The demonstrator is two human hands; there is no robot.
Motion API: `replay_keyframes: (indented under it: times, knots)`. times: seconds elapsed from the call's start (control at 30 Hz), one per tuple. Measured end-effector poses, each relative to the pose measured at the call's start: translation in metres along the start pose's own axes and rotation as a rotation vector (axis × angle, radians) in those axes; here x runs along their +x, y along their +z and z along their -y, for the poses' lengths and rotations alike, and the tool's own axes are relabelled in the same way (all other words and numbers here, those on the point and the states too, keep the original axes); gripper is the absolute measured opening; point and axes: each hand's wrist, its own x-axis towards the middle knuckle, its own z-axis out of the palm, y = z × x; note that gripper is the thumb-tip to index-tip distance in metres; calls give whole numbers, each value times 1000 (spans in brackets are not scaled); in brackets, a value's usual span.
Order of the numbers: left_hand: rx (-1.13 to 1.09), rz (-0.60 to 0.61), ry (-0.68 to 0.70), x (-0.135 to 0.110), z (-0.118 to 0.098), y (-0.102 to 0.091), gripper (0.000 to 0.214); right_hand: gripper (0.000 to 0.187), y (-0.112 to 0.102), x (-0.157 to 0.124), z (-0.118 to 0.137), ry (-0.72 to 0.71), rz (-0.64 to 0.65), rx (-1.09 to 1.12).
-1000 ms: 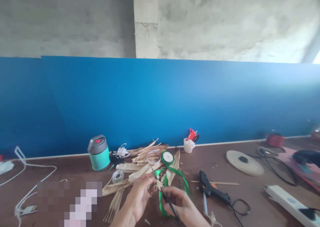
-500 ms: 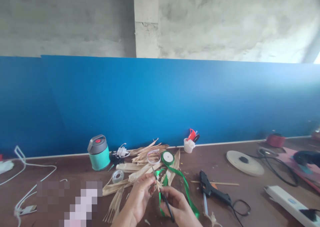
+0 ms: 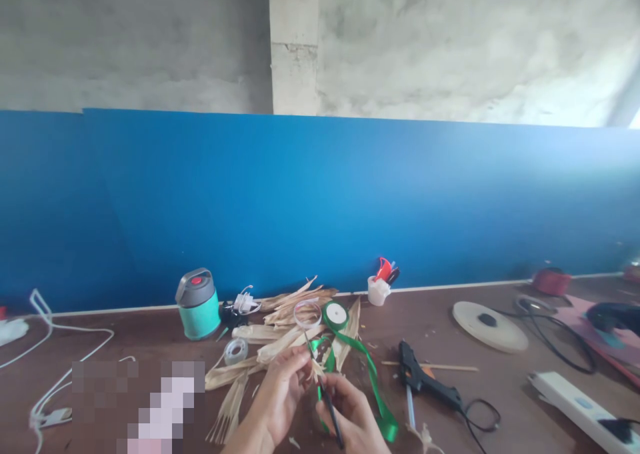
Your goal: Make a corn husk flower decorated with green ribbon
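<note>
My left hand is closed, pinching a small piece of pale dried corn husk between thumb and fingers. Close beside it, my right hand is wrapped round a pair of scissors with a black handle. Their thin blade points up and away from me, against the husk piece; most of the grip is hidden by my fingers. Green ribbon runs from its spool down past my right hand. More dried husks lie just beyond my hands.
A roll of clear tape and a teal container stand left. To the right are a black glue gun, a thin stick, a round lid and a power strip. A white cup stands by the blue partition.
The scissors' black handle and my right fingers have shifted slightly down and left. My left hand keeps its pinch on the husk in nearly the same place.
</note>
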Motion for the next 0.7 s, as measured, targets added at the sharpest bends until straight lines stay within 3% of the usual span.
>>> replay_keyframes:
  times: [0.7]
  knots:
    - [16,5,-27,-4,-1,4,16,40,0,-2,-9,-80,21,-8]
